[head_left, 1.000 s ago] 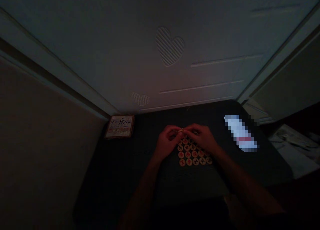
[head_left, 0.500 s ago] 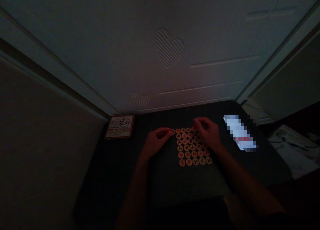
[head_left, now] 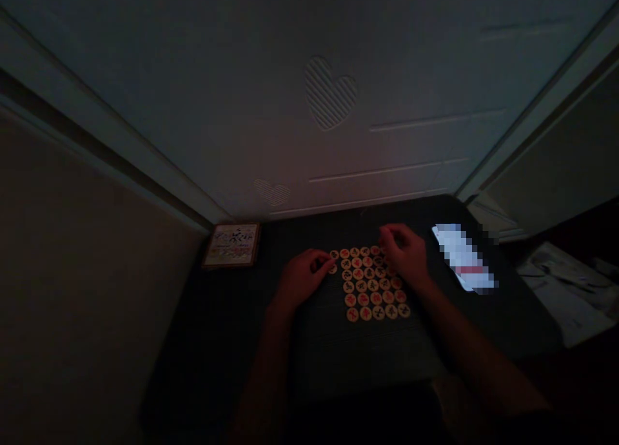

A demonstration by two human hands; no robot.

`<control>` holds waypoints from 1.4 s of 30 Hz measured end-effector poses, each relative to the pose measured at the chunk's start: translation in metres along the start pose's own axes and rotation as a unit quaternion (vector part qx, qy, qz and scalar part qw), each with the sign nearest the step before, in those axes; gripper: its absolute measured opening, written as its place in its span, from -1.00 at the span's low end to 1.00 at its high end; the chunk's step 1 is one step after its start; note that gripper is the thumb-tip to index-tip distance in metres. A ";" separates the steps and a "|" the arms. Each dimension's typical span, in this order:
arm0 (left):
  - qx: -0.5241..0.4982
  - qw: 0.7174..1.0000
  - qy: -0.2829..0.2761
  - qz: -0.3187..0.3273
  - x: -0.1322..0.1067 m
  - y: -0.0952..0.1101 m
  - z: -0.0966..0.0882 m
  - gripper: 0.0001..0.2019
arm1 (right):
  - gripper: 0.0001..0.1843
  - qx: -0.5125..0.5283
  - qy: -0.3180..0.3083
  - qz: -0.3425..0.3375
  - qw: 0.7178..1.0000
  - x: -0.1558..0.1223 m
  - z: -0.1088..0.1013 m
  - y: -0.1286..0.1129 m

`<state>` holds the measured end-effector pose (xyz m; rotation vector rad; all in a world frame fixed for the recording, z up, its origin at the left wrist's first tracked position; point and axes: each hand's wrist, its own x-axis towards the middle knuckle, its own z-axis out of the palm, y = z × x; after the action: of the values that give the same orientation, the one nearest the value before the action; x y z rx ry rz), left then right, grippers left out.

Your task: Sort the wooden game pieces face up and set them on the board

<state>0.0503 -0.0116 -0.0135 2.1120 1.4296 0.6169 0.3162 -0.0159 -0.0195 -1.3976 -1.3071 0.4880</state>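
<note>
Round wooden Chinese chess pieces (head_left: 372, 285) with red and black characters lie in close rows on the dark table. My left hand (head_left: 302, 276) is at the left edge of these rows, thumb and fingertips pinched on a Chinese chess piece (head_left: 333, 269). Just above those fingertips, another piece (head_left: 334, 255) sits at the left end of the far row. Over the far right corner of the rows is my right hand (head_left: 406, 250), its fingers curled together. Whatever they may hold is hidden, and the hand covers some pieces.
A flat square box (head_left: 232, 245) with a printed lid lies at the table's back left. On the right lies a lit phone (head_left: 461, 258), its screen blurred out. A white panel with embossed hearts (head_left: 330, 93) rises behind the table (head_left: 333, 361). Papers (head_left: 570, 296) lie beyond the right edge.
My left hand has left the piece at the far row's left end and moved slightly nearer, onto another piece below it. My right hand has shifted slightly right.
</note>
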 end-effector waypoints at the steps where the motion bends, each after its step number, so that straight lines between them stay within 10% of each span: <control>1: -0.008 1.000 -0.003 -0.003 -0.001 -0.001 0.000 -0.75 | -0.68 -0.002 0.003 0.000 1.000 0.001 0.000 0.000; 32: -0.047 0.998 -0.028 0.013 -0.005 -0.007 0.001 -0.72 | -0.52 -0.027 0.050 0.073 0.996 0.016 -0.002 0.026; 42: -0.036 0.994 0.099 -0.040 0.002 -0.013 0.017 -0.75 | -0.36 -0.020 0.049 0.081 0.995 0.013 -0.004 0.028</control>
<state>0.0524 -0.0078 -0.0349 1.9718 1.5650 0.8529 0.3353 0.0003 -0.0377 -1.5496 -1.1358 0.4980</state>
